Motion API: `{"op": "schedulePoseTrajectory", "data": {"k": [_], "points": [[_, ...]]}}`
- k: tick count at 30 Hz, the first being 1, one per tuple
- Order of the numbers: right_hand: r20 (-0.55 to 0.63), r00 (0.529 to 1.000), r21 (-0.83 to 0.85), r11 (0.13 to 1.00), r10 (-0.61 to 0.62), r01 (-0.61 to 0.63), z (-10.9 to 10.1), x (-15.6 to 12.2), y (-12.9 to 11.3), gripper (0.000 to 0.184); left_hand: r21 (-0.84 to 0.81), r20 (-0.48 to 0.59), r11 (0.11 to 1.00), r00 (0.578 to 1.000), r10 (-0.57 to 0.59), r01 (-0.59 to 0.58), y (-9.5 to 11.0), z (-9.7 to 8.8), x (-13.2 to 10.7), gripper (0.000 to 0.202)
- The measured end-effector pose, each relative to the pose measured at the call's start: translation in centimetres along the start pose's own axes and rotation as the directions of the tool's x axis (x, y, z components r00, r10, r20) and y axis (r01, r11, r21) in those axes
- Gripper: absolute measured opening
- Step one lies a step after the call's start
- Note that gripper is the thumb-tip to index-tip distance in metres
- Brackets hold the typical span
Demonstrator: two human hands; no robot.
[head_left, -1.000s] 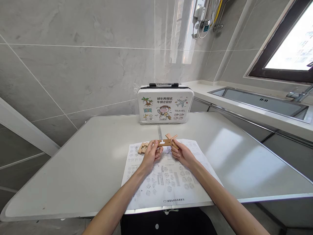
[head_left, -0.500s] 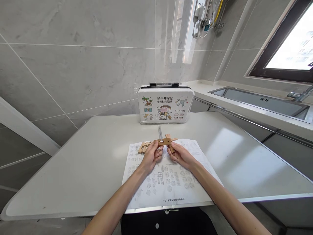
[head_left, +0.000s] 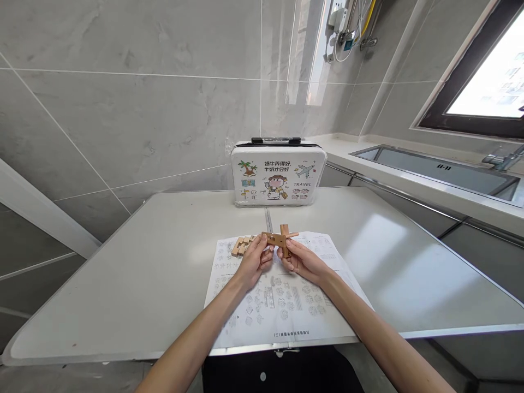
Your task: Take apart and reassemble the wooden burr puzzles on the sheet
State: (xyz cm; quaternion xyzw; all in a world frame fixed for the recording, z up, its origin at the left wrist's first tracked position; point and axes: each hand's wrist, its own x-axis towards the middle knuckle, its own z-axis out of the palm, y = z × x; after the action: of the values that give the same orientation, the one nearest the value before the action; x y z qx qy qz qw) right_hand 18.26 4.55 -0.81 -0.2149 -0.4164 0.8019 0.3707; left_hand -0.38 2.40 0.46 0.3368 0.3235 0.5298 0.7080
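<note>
- A flat brown wooden bar (head_left: 275, 239), with an opening cut through it and a small dark mark near its right end, is held above the far part of a printed sheet (head_left: 262, 322), whose near side lies along the near edge of the desk (head_left: 123, 284).
- Against the bar's right end stands a crossed pair of wooden sticks (head_left: 284, 228): one roughly upright, reddish brown, showing above and below the bar; the other thinner and paler, pointing toward the desk's right edge. Whether they interlock with the bar cannot be told.
- The fingers of the left hand (head_left: 256, 255) are pinched closed on the bar's left end.
- The fingers of the right hand (head_left: 302, 260) are curled closed around the lower part of the crossed sticks, the thumb beside the bar.
- Paler notched wooden pieces (head_left: 240, 245) lie side by side on the sheet's far left corner, partly behind the left hand.
- A white case (head_left: 279, 177) at the middle of the desk's far edge reads "奶牛养得好, 牛奶才会好" and "TRAVEL"; the sheet's small print is illegible, its heading upside down.
- Compared with half a second ago, the bar now slopes down to the right, its opening looks narrower, and the thicker stick stands straighter.
</note>
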Motion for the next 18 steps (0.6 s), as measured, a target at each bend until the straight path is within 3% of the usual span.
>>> {"op": "schedulePoseTrajectory", "data": {"k": [7, 18], "points": [[0.024, 0.999, 0.014, 1.000, -0.023, 0.022, -0.32, 0.06, 0.25, 0.031, -0.008, 0.037, 1.000, 0.999, -0.005, 0.005, 0.16, 0.00, 0.03, 0.041], [0.007, 0.999, 0.015, 0.999, -0.052, 0.052, -0.36, 0.10, 0.10, 0.032, 0.138, 0.040, 0.989, 0.998, 0.042, -0.047, 0.20, 0.22, -0.08, 0.047]]}}
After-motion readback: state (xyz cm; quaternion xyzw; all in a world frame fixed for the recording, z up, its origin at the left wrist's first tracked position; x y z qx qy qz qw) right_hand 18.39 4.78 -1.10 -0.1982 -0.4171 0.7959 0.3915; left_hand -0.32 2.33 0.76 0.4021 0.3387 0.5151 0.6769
